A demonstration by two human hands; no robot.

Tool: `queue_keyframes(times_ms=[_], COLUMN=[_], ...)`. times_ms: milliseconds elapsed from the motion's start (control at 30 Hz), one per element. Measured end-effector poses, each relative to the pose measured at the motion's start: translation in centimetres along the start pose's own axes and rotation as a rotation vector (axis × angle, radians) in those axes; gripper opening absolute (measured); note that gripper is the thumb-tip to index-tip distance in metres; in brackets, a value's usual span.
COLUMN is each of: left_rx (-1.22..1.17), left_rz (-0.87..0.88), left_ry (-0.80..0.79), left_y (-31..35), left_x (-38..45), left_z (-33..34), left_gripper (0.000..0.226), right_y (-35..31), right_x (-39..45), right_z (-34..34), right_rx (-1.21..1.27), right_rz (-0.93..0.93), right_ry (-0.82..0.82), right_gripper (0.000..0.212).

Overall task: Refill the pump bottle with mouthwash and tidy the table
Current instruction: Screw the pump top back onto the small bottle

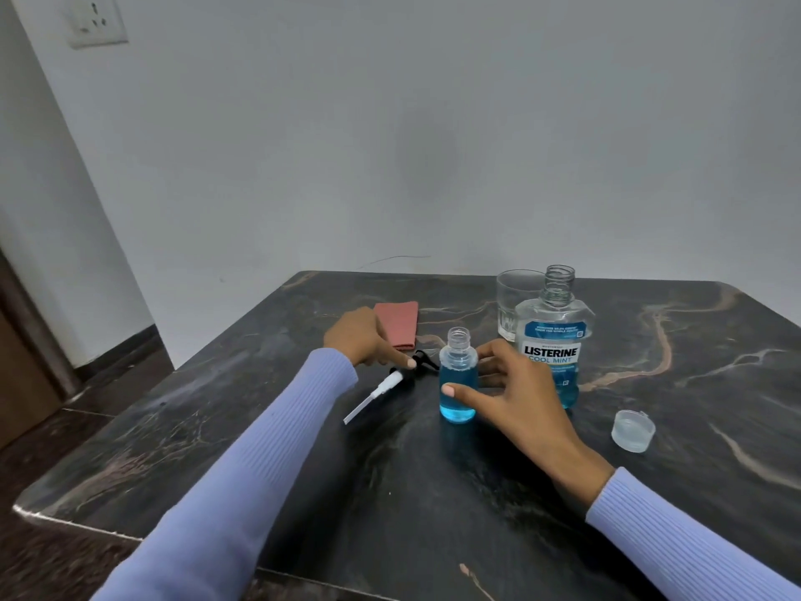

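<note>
A small clear pump bottle stands upright mid-table, uncapped and over half full of blue mouthwash. My right hand wraps loosely around it, thumb on its front. The black pump head with its white dip tube lies flat on the table to the bottle's left. My left hand reaches down onto the pump head, fingertips touching its black collar. Behind the small bottle stands the open Listerine bottle, with blue liquid low inside. Its clear cap lies upside down on the table to the right.
An empty drinking glass stands behind the Listerine bottle. A folded pink cloth lies at the back left, beyond my left hand. The dark marble table ends near a wall at the back; floor drops away on the left.
</note>
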State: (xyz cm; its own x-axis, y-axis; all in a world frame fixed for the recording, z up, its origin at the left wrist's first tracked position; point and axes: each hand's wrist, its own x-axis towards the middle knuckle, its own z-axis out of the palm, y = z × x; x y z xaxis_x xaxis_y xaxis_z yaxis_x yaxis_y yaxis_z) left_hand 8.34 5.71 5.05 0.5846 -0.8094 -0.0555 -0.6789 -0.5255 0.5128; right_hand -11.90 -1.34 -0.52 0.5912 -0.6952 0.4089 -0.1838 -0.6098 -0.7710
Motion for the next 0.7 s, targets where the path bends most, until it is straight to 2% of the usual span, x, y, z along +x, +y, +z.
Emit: queue_keyframes(times_ms=[200,300,367,500,600,700], left_rx=[0.064,-0.015,-0.144,-0.563,-0.870,-1.070], left_rz=[-0.011,0.011,0.054,0.142,0.203,0.234], left_ry=[-0.058,-0.030,0.055,0.243,0.293,0.300], left_y=[0.8,0.7,0.7,1.2,2.3,3.4], left_x=[0.8,0.9,0.7,-0.2,-1.1,-1.9], left_z=[1.3,1.1,0.4,-2.0,-3.7,-4.9], left_gripper=[0.040,0.033,0.029,0.026,0.022,0.021], right_y=[-0.2,-0.1,-0.1,0.1,0.3,0.4], right_x=[0.0,0.0,0.0,-0.1,-0.1,0.0], right_z=[-0.2,-0.2,-0.2,0.0,0.1,0.2], right_rx=[-0.011,-0.014,-0.007,0.032,0.075,0.073], right_rz=[0.001,0.005,0.004,0.006,0.005,0.004], right_ry=[-0.013,-0.016,-0.016,-0.016,-0.019,-0.018], right_gripper=[0.044,0.045,0.045,0.043,0.041,0.042])
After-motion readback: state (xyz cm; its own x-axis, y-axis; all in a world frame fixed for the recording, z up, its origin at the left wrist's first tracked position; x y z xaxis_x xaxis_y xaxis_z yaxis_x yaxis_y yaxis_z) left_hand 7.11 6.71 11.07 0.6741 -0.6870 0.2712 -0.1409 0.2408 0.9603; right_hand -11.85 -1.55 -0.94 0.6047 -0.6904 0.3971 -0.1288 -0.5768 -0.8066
